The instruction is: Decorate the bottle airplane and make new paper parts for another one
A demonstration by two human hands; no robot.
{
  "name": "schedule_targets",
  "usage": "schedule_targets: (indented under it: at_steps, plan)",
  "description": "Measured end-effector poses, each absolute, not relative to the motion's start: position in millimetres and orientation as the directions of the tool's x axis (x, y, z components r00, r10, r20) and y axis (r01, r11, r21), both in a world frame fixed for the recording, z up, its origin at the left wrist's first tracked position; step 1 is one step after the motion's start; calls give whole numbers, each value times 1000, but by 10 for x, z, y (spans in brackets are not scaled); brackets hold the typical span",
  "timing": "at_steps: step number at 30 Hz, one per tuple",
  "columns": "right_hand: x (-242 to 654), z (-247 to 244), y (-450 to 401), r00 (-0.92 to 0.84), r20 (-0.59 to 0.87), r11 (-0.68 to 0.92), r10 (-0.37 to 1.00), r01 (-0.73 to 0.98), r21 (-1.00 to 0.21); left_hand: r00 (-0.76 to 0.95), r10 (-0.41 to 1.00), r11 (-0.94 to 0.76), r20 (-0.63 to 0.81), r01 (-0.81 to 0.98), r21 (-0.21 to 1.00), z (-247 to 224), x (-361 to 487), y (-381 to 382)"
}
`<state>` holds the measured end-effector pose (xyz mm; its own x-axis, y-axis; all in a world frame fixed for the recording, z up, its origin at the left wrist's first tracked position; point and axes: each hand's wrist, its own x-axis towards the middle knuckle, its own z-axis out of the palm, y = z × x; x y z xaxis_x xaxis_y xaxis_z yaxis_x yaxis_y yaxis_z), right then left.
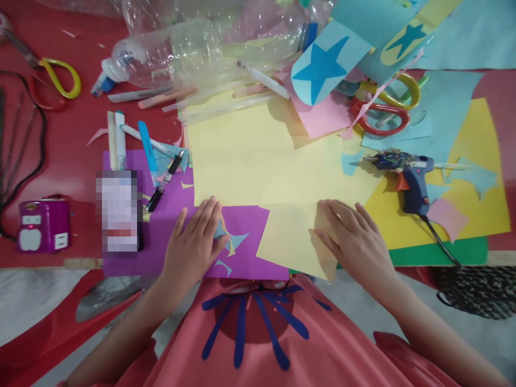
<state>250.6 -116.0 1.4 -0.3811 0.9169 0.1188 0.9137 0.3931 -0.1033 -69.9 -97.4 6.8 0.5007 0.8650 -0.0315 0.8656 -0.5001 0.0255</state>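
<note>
Hands: both lie palm down, neither pinching anything. Your left hand [195,236], lower centre-left of the frame, has its fingers close together and the thumb out to the side; fingertips at the lower edge of the pale yellow paper [258,156], palm over the purple sheet [155,247]. Your right hand [357,236], lower centre-right, is flatly spread, fingers slightly apart, on the right part of the same pale yellow paper.

Paper: mid-frame, lying flat, with a lower portion running down toward your shirt [258,333] between the hands. Cannot tell whether that portion is one piece with the upper. Light blue scraps [237,242] sit just beside your left thumb.

Left of frame: phone [119,212] on the purple sheet, black pen [165,180] slanting near it, purple box [42,226] on the red bench [64,145]. Yellow-handled scissors [50,63], upper left.

Right of frame: glue gun [417,183] on its side over the yellow sheet [484,183], nozzle pointing left. Green sheet [447,251] shows beneath.

Top: clear plastic bottles [165,54] lying down. Upper right, a dark blue star [322,70] on light blue paper, red-and-yellow scissors [387,130] just beside.
</note>
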Motion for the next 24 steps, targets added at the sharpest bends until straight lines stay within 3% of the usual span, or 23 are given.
schedule_targets:
  at_steps: [4,9,19,22,24]
  plan:
    - [2596,40,-1180,-372,113,379,921,924,-44,430,897,-429,-101,903,33,91,-778,-1027]
    - [2619,55,-1167,-383,137,385,913,923,16,396,915,-397,-73,918,-2,108,-833,-1072]
    - [2774,4,-1190,-327,170,343,930,936,-75,386,922,-386,17,922,11,53,-876,-1073]
    - [3048,-25,-1103,-218,351,277,911,952,-127,401,915,-400,35,916,-21,37,-874,-1071]
    - [3281,-37,-1004,5,405,60,914,987,-148,413,910,-411,45,911,-40,43,-866,-1065]
